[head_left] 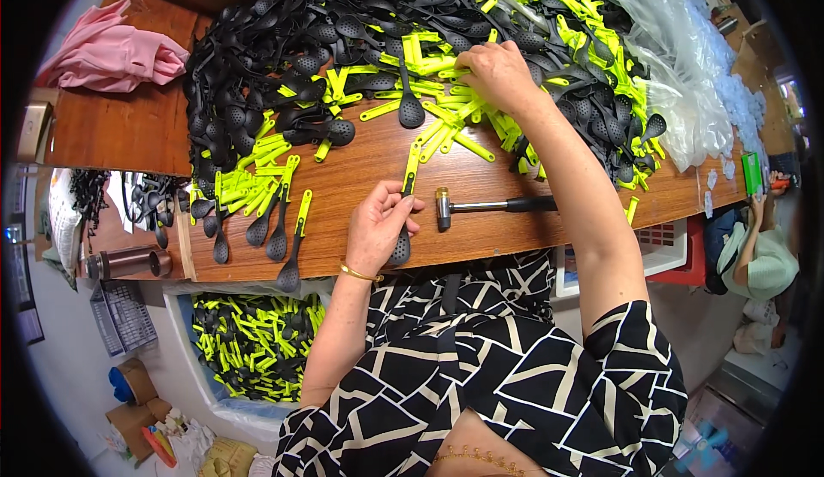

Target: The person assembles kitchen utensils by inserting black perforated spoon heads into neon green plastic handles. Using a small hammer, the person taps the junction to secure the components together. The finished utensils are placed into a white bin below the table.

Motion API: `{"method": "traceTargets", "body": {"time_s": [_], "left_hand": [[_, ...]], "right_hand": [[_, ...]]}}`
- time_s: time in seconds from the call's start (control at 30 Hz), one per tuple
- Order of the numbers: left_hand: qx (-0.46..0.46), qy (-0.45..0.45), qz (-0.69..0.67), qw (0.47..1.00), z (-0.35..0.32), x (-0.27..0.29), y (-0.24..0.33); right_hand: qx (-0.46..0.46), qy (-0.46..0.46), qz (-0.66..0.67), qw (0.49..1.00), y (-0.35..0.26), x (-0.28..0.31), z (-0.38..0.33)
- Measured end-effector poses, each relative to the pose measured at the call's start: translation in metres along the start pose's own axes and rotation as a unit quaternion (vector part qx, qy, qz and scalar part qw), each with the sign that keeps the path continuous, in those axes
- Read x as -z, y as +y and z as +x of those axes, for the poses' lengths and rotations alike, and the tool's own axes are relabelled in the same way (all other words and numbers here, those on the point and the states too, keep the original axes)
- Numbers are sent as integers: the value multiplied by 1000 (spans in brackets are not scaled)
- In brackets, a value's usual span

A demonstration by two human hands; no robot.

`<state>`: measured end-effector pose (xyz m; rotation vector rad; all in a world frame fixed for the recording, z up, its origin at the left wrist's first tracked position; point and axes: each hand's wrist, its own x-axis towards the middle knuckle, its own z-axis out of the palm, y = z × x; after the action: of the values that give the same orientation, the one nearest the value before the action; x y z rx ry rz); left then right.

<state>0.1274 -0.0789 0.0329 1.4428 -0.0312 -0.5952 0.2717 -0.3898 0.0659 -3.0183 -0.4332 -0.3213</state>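
Note:
My left hand [378, 224], at the front edge of the table, is closed round a small black perforated spoon [400, 250]. The spoon's bowl points toward me, and its lime-green handle piece [413, 161] sticks out beyond my fingers. Farther off to the right, my right hand [502, 74] reaches into a heap of loose lime-green handle pieces [446, 125]. Its fingers curl down among them, and their tips are hidden. A mallet [444, 208] with a black grip lies between my arms. Another black perforated spoon [411, 110] lies just left of the green heap.
Black perforated spoons [266, 57] are piled across the back of the table. Several green-handled spoons [276, 241] lie at the front left, above a bin [184, 331] full of them. Plastic sheeting [678, 74] covers the right side. A co-worker's arm [754, 228] shows far right.

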Motion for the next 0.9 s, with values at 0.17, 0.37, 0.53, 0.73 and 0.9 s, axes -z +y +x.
{"method": "traceTargets", "body": {"time_s": [0.17, 0.37, 0.53, 0.73, 0.9], "left_hand": [[-4, 0, 0, 1000, 0, -2, -1], [8, -11, 1, 1000, 0, 0, 0], [11, 6, -4, 1000, -1, -3, 3], [10, 4, -10, 1000, -1, -2, 3], [9, 1, -18, 1000, -1, -2, 3]], "right_hand": [[-114, -10, 212, 971, 23, 6, -9], [-160, -58, 368, 914, 42, 11, -17], [-184, 17, 211, 960, 36, 21, -18], [-145, 41, 106, 983, 37, 16, -7], [-149, 16, 163, 975, 28, 20, -3]]}}
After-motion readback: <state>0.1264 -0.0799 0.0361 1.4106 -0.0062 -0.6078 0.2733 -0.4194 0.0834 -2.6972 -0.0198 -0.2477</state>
